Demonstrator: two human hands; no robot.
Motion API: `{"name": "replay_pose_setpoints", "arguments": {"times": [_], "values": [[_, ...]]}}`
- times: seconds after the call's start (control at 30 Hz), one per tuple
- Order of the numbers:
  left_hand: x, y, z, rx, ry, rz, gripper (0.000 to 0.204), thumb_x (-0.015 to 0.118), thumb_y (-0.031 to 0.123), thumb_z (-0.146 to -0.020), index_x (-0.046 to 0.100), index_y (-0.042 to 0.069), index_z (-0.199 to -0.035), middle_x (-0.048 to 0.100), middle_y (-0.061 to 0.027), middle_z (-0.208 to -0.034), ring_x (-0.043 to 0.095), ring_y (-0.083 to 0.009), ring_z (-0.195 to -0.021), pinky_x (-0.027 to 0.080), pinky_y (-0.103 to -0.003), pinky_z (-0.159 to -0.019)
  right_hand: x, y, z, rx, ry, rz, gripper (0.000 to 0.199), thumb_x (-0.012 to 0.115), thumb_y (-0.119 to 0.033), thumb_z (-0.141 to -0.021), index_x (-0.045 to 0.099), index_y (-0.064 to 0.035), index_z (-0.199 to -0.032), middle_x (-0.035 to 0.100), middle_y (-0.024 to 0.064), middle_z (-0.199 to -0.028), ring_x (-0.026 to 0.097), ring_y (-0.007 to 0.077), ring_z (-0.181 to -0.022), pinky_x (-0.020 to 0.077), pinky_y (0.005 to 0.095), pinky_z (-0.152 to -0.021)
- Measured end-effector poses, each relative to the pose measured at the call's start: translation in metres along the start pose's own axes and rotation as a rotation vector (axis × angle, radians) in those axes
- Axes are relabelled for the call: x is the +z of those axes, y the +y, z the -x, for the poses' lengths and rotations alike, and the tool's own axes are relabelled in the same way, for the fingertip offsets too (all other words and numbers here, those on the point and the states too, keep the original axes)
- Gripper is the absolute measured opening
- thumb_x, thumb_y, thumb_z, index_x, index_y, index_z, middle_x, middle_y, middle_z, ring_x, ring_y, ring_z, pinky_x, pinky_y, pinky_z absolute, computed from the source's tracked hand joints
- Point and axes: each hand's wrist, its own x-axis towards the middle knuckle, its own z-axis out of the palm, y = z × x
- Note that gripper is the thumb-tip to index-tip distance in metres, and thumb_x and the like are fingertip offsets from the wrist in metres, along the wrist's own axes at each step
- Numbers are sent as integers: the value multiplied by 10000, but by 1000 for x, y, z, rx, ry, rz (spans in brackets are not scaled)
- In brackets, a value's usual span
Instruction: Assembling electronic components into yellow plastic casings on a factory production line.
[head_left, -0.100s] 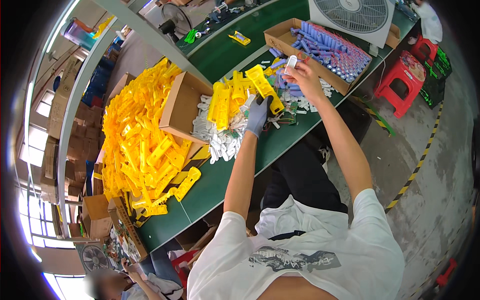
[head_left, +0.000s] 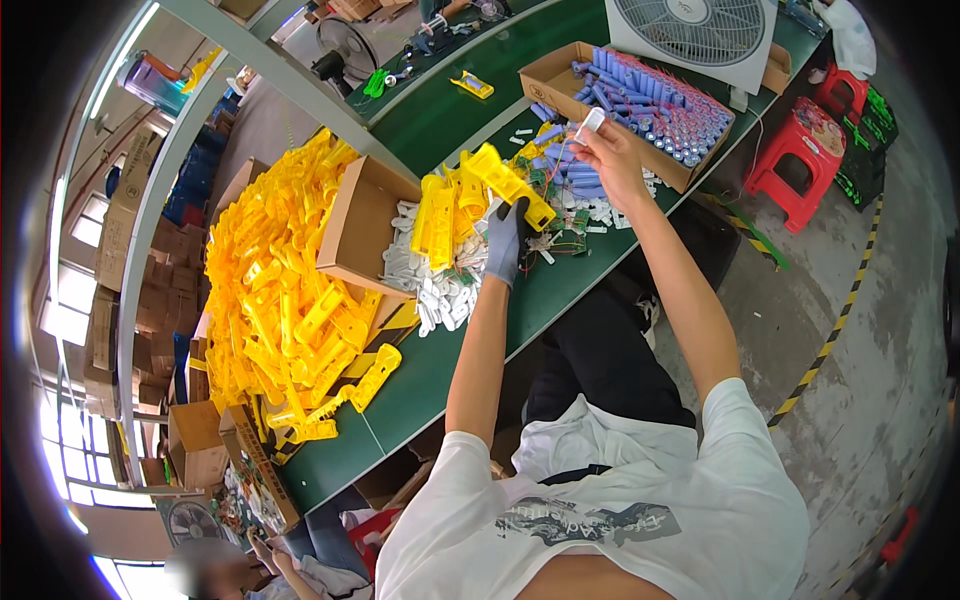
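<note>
My left hand [head_left: 506,242], in a grey glove, is closed on a yellow plastic casing [head_left: 510,187] that it holds tilted above the table. Raised to the right of it, my bare right hand [head_left: 614,162] pinches a small white plastic piece [head_left: 593,120] between thumb and fingers. Beneath and left of the casing lie more yellow casings [head_left: 433,222] on a heap of white plastic parts [head_left: 440,302]. Loose purple cylindrical cells [head_left: 578,178] and small green circuit boards with wires [head_left: 572,238] lie between and below my hands.
A large pile of yellow casings [head_left: 275,285] covers the table's left, beside an open cardboard box [head_left: 357,222]. At the back right stand a carton [head_left: 545,80] full of purple cells and a box fan [head_left: 690,35]. Red stools [head_left: 800,160] are on the floor; another person [head_left: 285,570] sits lower left.
My left hand and the yellow casing have shifted slightly left. My right hand, with the white piece, has moved a little right relative to the casing. The whole view has shifted slightly.
</note>
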Motion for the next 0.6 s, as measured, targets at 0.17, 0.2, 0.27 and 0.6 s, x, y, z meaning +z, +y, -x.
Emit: {"name": "replay_pose_setpoints", "arguments": {"times": [0.17,0.2,0.27,0.6], "values": [[-9,6,11,154,110,109,197,593,210,-908,605,19,-957,599,-4,-786,555,-96,-639,459,-243,-560,-11,1,-15,29,219,-109,166,570,-182,-931,589,-40,-1014,626,38,-937,625,114,-794,493,222,-707],[-12,12,13,240,136,101,185,593,198,-909,607,20,-956,599,0,-791,546,-83,-651,446,-236,-573,-10,1,-15,48,219,-169,158,560,-181,-936,572,-48,-1019,618,39,-937,619,114,-797,493,217,-712],[-15,25,18,391,143,148,156,597,138,-903,602,1,-978,608,1,-819,528,-54,-698,419,-221,-614,-3,2,-15,43,206,-184,160,559,-180,-935,569,-47,-1024,617,43,-941,622,119,-807,496,220,-719],[-11,107,54,487,-118,123,233,575,27,-892,562,-25,-1119,629,-71,-1037,595,-143,-933,471,-279,-830,74,-4,16,198,-213,228,204,640,-173,-860,610,28,-873,676,93,-858,659,129,-707,495,230,-600]]}}
